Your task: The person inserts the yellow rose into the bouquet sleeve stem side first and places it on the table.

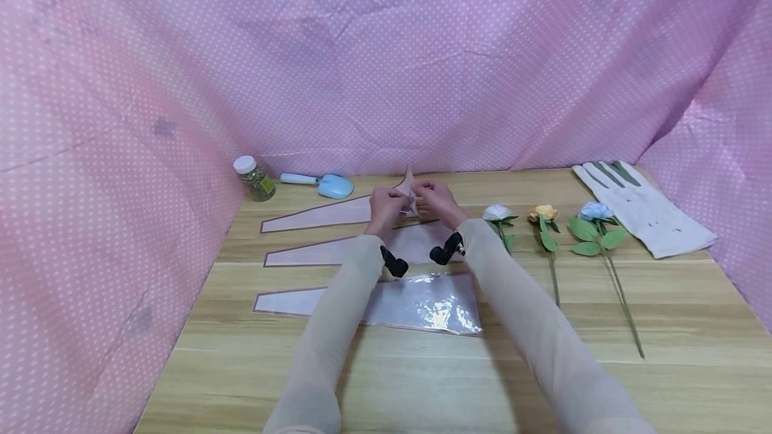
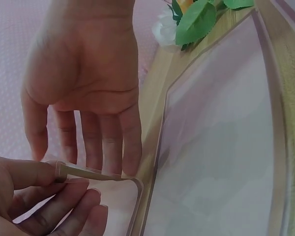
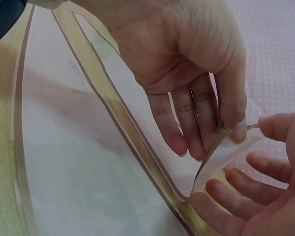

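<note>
Pinching the wide end of the farthest clear flower sleeve (image 1: 338, 214), the left hand (image 1: 386, 206) and right hand (image 1: 435, 201) lift its corner off the wooden desk (image 1: 422, 367) near the pink backdrop. Two more sleeves (image 1: 386, 301) lie flat nearer the person. Three artificial roses (image 1: 545, 220) lie just right of the hands.

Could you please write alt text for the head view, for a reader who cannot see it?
Two hands, left hand and right hand, pinch the lifted end of a clear plastic sleeve on a wooden table. Two more sleeves lie nearer; three flowers, a white glove, a jar and a blue scoop lie around.
</note>
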`<state>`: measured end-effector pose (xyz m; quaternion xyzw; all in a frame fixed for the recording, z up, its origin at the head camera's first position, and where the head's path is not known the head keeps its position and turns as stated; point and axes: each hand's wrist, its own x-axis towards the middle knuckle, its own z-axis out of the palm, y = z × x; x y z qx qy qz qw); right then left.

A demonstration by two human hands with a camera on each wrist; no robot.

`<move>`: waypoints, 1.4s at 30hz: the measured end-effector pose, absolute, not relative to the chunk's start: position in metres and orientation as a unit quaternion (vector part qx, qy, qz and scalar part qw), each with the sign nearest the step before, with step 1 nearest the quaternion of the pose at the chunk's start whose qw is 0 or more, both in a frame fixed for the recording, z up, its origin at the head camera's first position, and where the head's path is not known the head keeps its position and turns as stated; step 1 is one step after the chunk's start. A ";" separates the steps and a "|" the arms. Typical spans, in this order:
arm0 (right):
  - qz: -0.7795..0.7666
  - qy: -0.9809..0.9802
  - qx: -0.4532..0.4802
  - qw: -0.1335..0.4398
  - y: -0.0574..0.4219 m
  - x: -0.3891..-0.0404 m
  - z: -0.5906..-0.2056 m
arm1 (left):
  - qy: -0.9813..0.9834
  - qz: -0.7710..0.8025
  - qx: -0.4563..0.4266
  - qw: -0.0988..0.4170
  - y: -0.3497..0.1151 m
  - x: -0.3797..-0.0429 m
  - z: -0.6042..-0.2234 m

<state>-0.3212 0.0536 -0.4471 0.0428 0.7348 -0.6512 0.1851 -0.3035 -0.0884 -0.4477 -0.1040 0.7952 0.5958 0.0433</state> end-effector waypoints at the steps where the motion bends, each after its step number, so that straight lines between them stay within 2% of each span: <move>1: -0.647 0.740 0.045 0.179 0.053 -0.321 -0.447 | 0.793 0.599 -0.107 0.046 -0.088 -0.303 -0.448; 8: -0.601 0.789 0.043 0.123 0.055 -0.321 -0.448 | 0.755 0.634 -0.154 0.066 -0.085 -0.302 -0.451; 14: -0.603 0.788 0.053 0.113 0.059 -0.322 -0.450 | 0.734 0.655 -0.172 0.052 -0.083 -0.301 -0.453; 21: -0.621 0.771 0.060 0.126 0.064 -0.323 -0.453 | 0.778 0.612 -0.140 0.021 -0.079 -0.304 -0.457; 31: -0.577 0.808 0.041 0.108 0.069 -0.324 -0.458 | 0.839 0.542 -0.056 -0.009 -0.079 -0.308 -0.461; 37: -0.571 0.813 0.038 0.106 0.068 -0.326 -0.460 | 0.857 0.513 -0.037 -0.028 -0.079 -0.309 -0.463; 42: -0.573 0.809 0.041 0.123 0.067 -0.328 -0.461 | 0.862 0.505 -0.041 -0.024 -0.078 -0.311 -0.462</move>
